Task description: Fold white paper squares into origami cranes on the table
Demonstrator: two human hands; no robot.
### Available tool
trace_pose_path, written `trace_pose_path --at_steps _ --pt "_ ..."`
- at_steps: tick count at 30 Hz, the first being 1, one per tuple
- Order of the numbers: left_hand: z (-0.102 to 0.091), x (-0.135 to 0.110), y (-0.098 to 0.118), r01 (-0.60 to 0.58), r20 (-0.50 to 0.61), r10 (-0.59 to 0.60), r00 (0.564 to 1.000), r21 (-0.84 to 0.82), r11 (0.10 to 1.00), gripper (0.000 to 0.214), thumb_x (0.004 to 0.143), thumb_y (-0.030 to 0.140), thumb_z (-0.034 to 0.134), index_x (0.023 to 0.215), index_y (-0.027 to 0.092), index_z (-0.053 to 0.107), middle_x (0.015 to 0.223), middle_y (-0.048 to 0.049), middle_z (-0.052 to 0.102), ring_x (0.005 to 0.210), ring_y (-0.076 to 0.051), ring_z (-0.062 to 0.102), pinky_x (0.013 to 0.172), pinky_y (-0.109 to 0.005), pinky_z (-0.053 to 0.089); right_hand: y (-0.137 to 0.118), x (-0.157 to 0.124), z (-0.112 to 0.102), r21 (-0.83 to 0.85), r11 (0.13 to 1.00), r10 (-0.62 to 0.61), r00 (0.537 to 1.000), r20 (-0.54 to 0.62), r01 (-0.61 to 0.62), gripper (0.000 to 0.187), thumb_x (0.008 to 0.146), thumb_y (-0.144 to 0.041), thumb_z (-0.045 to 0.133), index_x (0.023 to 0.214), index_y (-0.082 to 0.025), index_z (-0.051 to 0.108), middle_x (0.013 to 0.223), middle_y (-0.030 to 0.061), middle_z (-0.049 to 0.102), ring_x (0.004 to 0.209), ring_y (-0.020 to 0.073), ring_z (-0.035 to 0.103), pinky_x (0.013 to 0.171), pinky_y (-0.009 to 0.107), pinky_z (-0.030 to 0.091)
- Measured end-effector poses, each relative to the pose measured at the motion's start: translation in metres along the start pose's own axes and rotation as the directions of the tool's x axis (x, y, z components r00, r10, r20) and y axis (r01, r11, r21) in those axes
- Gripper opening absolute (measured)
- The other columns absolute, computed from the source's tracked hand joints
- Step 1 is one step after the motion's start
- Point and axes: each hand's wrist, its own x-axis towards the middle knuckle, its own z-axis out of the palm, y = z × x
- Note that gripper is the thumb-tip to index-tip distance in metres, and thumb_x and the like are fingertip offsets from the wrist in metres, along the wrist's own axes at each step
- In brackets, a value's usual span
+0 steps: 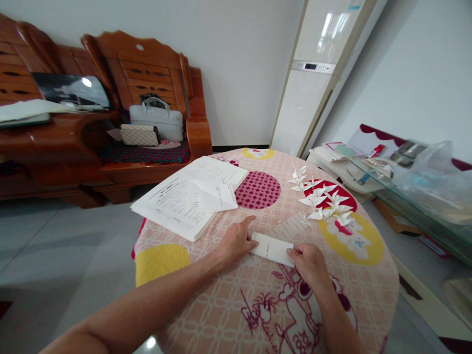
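Note:
A white strip of folded paper with a little print on it lies across the near middle of the round table. My right hand pinches its right end between thumb and fingers. At the left end, my left hand has its thumb on the paper's edge, with the index finger stretched out beyond it; the other fingers are partly hidden. Several white folded paper cranes stand in a group toward the right side of the table. Left of centre lies a stack of printed sheets, with a loose creased paper on top.
A patterned cloth covers the table. On the right, a glass-topped stand carries a plastic bag and papers. Behind are a wooden sofa with bags and a laptop, and a tall white air conditioner.

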Motion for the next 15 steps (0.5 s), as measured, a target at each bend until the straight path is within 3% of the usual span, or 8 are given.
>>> trace_pose_path --at_steps 15 --pt "0.0013 0.0021 -0.0038 0.003 -0.011 -0.003 1.0 0.021 1.0 0.078 0.067 0.018 0.064 0.141 0.015 0.04 0.066 0.0031 0.065 0.064 -0.016 0.062 0.062 -0.025 0.043 -0.0008 -0.0005 -0.0007 -0.034 0.999 -0.004 0.999 -0.035 0.003 0.03 0.08 -0.033 0.052 0.055 -0.017 0.06 0.055 0.0034 0.058 0.057 0.015 0.051 0.055 0.025 0.028"
